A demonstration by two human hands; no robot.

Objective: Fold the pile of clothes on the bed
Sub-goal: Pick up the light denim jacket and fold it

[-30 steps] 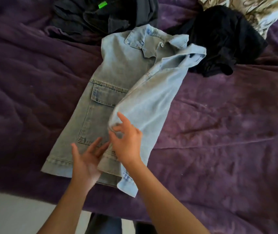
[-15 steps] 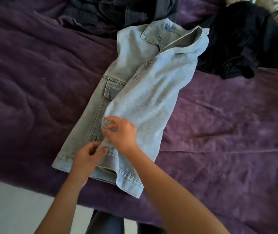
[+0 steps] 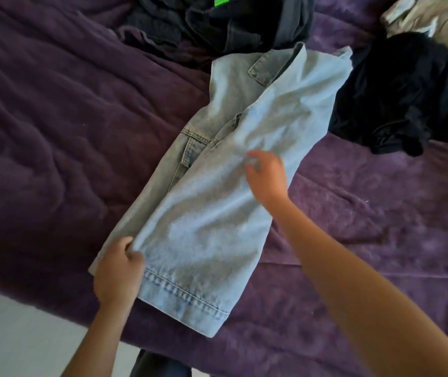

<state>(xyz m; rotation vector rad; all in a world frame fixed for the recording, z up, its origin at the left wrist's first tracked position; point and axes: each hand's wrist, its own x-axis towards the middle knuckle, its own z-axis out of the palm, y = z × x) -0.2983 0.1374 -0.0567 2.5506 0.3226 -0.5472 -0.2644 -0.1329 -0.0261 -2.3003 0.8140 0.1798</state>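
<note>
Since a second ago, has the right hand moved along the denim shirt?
Yes. The right hand has moved up the shirt, away from the left hand at the near edge and toward the black clothes.

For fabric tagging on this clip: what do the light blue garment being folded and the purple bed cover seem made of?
The light blue garment looks like denim, faded wash, matte; its double-stitched hem and pocket seams show. The purple bed cover is probably a plush, fleece-like textile, matte with soft nap and rumpled folds; fibre unclear.

Got light-blue denim jacket point(image 3: 217, 213) flat on bed point(image 3: 54, 131), right half folded over left; dark clothes heap point(image 3: 217, 25) and black garment point(image 3: 396, 96) crumpled beyond collar.
</note>
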